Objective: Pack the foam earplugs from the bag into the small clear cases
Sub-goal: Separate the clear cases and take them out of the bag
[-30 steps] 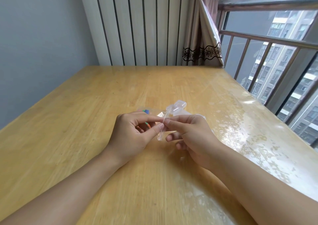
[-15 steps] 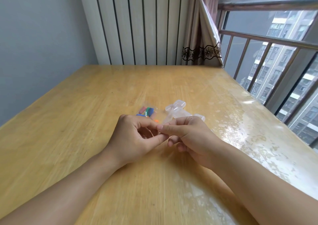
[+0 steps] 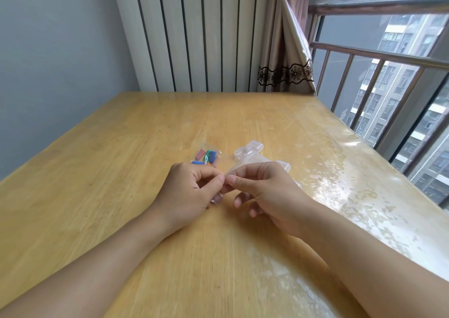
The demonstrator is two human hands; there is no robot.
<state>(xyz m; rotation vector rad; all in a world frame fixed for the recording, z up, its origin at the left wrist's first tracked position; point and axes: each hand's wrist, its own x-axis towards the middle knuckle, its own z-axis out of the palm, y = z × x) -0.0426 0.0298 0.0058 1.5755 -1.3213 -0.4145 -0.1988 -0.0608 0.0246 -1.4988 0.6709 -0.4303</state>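
A clear plastic bag [image 3: 224, 159] lies on the wooden table [image 3: 97, 172] just beyond my hands. Several coloured foam earplugs [image 3: 206, 157] (pink, green, blue, orange) show in its far left part. My left hand [image 3: 187, 191] and my right hand [image 3: 272, 193] meet at the bag's near edge, each pinching the thin plastic between thumb and forefinger. Small clear cases sit behind my right hand: one case [image 3: 254, 146] stands free, and another case [image 3: 284, 165] peeks over my knuckles. I cannot tell whether the cases lie inside plastic.
A glossy clear sheet covers the table's right side [image 3: 352, 191]. A window railing [image 3: 379, 57] runs along the right, with a curtain [image 3: 286, 74] at the far corner. A ribbed white panel [image 3: 199, 38] stands behind the table.
The bag's pinched edge stood upright a second ago; my hands have lowered it and drawn nearer to me, uncovering the coloured earplugs beyond my left hand.
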